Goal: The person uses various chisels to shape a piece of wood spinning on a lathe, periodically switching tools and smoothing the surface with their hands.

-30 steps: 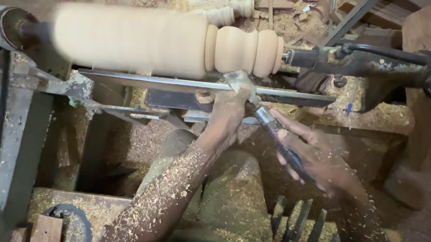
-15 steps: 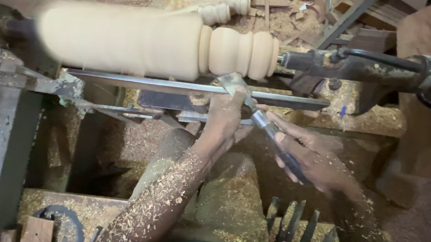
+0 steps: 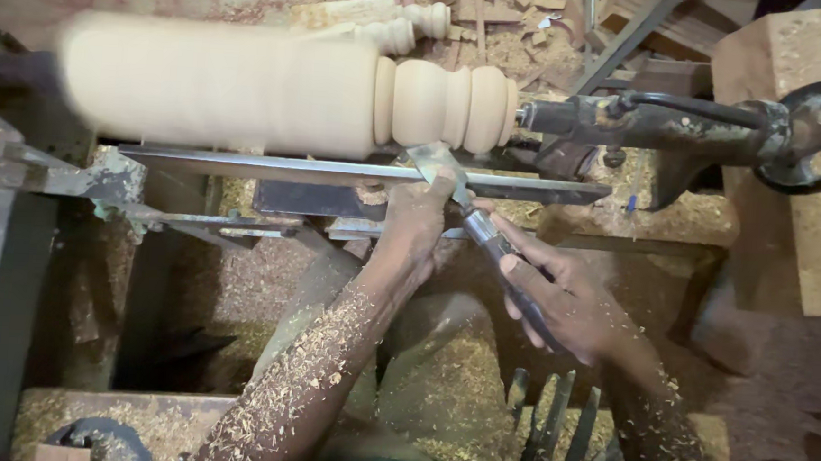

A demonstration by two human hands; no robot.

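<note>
Sawdust and wood shavings cover the floor (image 3: 477,377) and the machine below you, seen from above. Across the top runs a pale wooden spindle (image 3: 248,88), blurred along its left part, with rounded beads cut at its right end. That right end meets the dark metal tailstock (image 3: 664,123), which ends in a black handwheel (image 3: 820,132) at the far right. Just below the spindle lies a long steel tool rest (image 3: 272,167). Your left hand (image 3: 418,217) presses on that rest, its fingers closed over the flat blade of a chisel (image 3: 451,181) whose tip touches the spindle under the beads. Your right hand (image 3: 568,302) sits lower and to the right, fingers wrapped around the chisel's dark handle. Both forearms are dusted with shavings. More turned wooden pieces (image 3: 404,26) lie beyond the spindle at the top. Several spare tools (image 3: 550,429) stand near your right wrist
</note>
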